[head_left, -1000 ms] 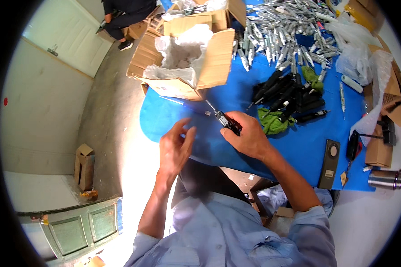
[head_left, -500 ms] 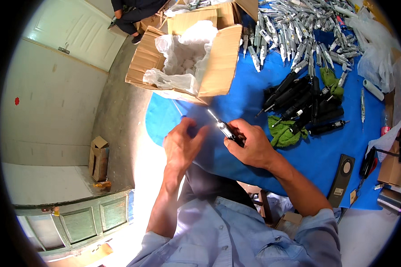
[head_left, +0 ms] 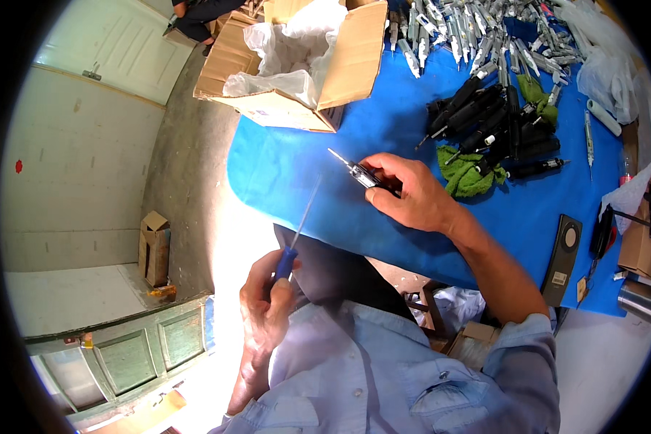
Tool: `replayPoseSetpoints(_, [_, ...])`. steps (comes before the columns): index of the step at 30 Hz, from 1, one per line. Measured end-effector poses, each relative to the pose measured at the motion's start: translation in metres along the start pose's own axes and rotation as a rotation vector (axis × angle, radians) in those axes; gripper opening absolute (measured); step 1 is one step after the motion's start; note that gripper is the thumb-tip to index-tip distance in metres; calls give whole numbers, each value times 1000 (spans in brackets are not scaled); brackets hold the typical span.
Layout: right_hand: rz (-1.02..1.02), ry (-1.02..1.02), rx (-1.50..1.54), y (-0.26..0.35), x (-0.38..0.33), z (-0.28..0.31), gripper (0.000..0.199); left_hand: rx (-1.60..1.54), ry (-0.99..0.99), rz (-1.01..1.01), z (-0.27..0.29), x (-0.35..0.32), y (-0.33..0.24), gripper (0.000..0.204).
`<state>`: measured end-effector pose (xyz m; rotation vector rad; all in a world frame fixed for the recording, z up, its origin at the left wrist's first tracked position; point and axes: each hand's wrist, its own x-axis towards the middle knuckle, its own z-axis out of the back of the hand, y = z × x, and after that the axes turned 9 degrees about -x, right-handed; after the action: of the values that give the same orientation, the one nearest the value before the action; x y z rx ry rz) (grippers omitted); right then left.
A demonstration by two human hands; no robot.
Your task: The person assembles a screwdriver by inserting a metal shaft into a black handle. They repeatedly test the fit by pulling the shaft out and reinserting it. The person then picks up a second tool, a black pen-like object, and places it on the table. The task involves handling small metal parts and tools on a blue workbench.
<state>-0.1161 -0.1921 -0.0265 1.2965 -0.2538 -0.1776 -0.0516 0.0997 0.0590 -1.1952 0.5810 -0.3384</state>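
The right hand (head_left: 412,195) is closed around a small dark tool part (head_left: 369,177), gripping it at the end nearest the palm so that a thin metal tip pokes out up and to the left of the fingers, over the blue surface (head_left: 289,166). The left hand (head_left: 267,304) is drawn back toward the chest, well apart from the right, fist closed on the blue handle of a screwdriver (head_left: 293,242). Its slim shaft runs up and slightly right from that fist, and its tip ends just below and left of the part's metal point, near it but not touching as far as I can see.

So the part lies up and to the right of the left hand, almost along the line of the shaft. The part's own long axis slants from lower right to upper left, crossing the screwdriver's line at an angle. The right hand alone has the part.

The shaft is thin and blurred, so its very tip is hard to place. The right fingers hide most of the part's body. Beyond the right hand, further out, lie a green cloth (head_left: 470,173) and a heap of black handles (head_left: 484,123); a cardboard box (head_left: 296,65) stands up and left.
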Motion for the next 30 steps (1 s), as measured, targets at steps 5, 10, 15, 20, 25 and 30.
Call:
replayPoseSetpoints(5, [-8, 76, 106, -4, -1, 3, 34, 47, -46, 40, -8, -10, 7, 31])
replayPoseSetpoints(10, [-42, 143, 186, -3, -3, 6, 49, 19, -73, -26, -18, -13, 23, 31])
replayPoseSetpoints(15, [-98, 171, 307, 0, -2, 12, 50, 66, -55, -106, -32, -11, 20, 34])
replayPoseSetpoints(20, [-112, 193, 440, -1, -1, 10, 46, 165, 5, -230, -35, -7, 20, 36])
replayPoseSetpoints(25, [-138, 178, 512, -5, 0, 9, 43, 205, 28, -296, -37, -6, 16, 35])
replayPoseSetpoints(30, [-136, 168, 538, -8, 1, 8, 44, 215, 40, -369, -41, -4, 15, 37])
